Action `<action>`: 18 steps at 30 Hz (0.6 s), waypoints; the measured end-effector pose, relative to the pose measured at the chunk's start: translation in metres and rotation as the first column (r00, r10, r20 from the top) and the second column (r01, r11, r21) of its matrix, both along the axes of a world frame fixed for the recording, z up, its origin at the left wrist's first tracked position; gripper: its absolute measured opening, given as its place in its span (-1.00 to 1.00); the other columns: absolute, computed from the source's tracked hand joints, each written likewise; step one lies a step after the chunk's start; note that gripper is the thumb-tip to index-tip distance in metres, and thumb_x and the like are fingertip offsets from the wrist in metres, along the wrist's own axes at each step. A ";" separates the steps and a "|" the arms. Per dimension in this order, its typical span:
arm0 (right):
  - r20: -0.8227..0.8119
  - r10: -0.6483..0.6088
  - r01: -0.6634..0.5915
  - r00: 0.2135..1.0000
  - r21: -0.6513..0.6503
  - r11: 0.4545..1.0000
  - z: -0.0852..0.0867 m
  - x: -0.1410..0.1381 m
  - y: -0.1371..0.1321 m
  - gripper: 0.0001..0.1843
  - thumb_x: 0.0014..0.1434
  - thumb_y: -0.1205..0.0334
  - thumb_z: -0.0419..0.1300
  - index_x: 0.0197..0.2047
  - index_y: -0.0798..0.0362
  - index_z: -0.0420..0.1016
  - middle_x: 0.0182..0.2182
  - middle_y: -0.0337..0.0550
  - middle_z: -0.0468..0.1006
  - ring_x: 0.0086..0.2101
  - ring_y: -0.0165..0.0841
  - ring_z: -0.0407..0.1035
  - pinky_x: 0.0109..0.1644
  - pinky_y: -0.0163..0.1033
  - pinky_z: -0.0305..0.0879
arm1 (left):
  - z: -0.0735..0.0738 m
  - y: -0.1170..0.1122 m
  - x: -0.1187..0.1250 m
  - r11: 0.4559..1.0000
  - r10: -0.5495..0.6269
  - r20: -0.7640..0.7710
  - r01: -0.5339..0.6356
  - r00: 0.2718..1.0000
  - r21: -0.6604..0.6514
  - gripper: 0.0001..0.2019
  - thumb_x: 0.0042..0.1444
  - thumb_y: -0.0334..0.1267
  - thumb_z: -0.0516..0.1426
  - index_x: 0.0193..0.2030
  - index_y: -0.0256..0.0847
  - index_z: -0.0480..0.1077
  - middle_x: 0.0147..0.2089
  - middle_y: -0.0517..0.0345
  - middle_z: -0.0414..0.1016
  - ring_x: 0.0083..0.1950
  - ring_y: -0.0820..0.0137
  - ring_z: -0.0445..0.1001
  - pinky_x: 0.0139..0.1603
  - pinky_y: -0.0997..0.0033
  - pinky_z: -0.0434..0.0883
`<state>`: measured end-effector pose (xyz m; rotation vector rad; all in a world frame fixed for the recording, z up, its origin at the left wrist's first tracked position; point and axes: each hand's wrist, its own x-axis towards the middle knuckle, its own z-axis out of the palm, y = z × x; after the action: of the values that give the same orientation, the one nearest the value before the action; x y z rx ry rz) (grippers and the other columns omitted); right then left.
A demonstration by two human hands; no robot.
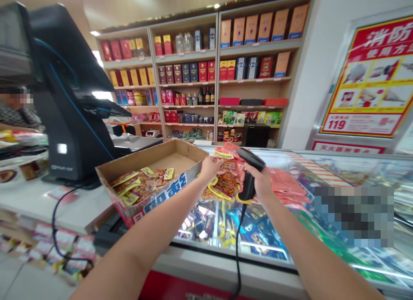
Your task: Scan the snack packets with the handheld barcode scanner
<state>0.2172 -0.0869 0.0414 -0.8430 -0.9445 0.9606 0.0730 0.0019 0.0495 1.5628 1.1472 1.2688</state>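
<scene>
**Scanner and snack packet held together over the freezer lid**

Both bare forearms are reaching forward from the bottom edge and converging above the glass freezer lid. A black cable is hanging down from between them.

The right hand is clenching the grip of a black barcode scanner, with the wrist cocked so the head is pointing left. The left hand is pinching the top edge of a clear snack packet with yellow labels. It is holding the packet up just in front of the scanner, above the glass and beside the box corner.

A pile of pink packets is lying on the lid behind the right hand.

To the left, an open cardboard box is sitting on the counter with more yellow-labelled packets in its near end.

Beyond it, a black till terminal is standing. Wooden shelves of boxed goods and bottles are lining the back wall, and a red and yellow poster is hanging at the right.
</scene>
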 end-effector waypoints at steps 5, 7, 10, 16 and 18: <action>0.012 0.005 -0.005 1.000 -0.013 1.000 0.002 -0.003 -0.002 -0.73 -0.10 0.06 0.31 -0.52 0.08 0.40 -0.77 -0.24 0.42 -0.75 -0.38 0.29 -0.68 -0.30 0.23 | 0.036 0.001 -0.004 0.973 0.190 -0.639 -0.054 0.745 0.225 -0.81 -0.02 -0.22 0.20 -0.54 -0.29 0.44 -0.48 -0.06 0.52 -0.22 0.19 0.55 -0.17 0.33 0.44; 0.013 0.000 0.000 1.000 -0.016 1.000 0.003 -0.004 -0.003 -0.73 -0.10 0.07 0.31 -0.52 0.09 0.41 -0.76 -0.23 0.43 -0.74 -0.38 0.29 -0.68 -0.30 0.22 | 0.055 0.000 -0.020 0.966 0.209 -0.657 -0.049 0.725 0.253 -0.81 0.01 -0.21 0.17 -0.50 -0.29 0.47 -0.47 -0.05 0.53 -0.27 0.24 0.56 -0.21 0.36 0.44; 0.005 0.005 -0.005 1.000 -0.003 1.000 0.003 -0.004 -0.003 -0.74 -0.10 0.07 0.31 -0.53 0.09 0.41 -0.76 -0.21 0.43 -0.74 -0.39 0.29 -0.68 -0.31 0.21 | 0.080 0.002 -0.061 0.981 0.140 -0.640 -0.017 0.755 0.195 -0.83 0.01 -0.23 0.15 -0.41 -0.29 0.49 -0.48 0.02 0.54 -0.40 0.34 0.53 -0.34 0.44 0.44; 0.040 0.022 -0.022 0.999 0.009 1.000 0.002 -0.006 -0.003 -0.73 -0.10 0.06 0.32 -0.51 0.10 0.43 -0.75 -0.20 0.45 -0.74 -0.38 0.30 -0.66 -0.32 0.21 | 0.081 0.022 -0.179 0.982 -0.158 -0.878 -0.021 0.453 -0.188 -0.58 -0.28 -0.24 0.29 -0.17 -0.27 0.49 -0.28 0.03 0.60 -0.26 0.23 0.55 -0.35 0.40 0.46; 0.050 0.008 -0.007 0.999 -0.002 1.000 0.002 -0.008 -0.004 -0.72 -0.10 0.05 0.32 -0.51 0.11 0.43 -0.76 -0.20 0.44 -0.74 -0.38 0.30 -0.66 -0.32 0.21 | 0.067 0.031 -0.209 0.973 -0.201 -0.933 -0.044 0.298 -0.224 -0.38 -0.39 -0.20 0.34 -0.06 -0.29 0.47 -0.13 -0.07 0.59 -0.16 0.14 0.54 -0.27 0.33 0.46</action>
<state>0.2096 -0.0913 0.0437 -0.8687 -0.9905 0.9505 -0.1358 0.0326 0.1168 2.2241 1.7924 -0.0892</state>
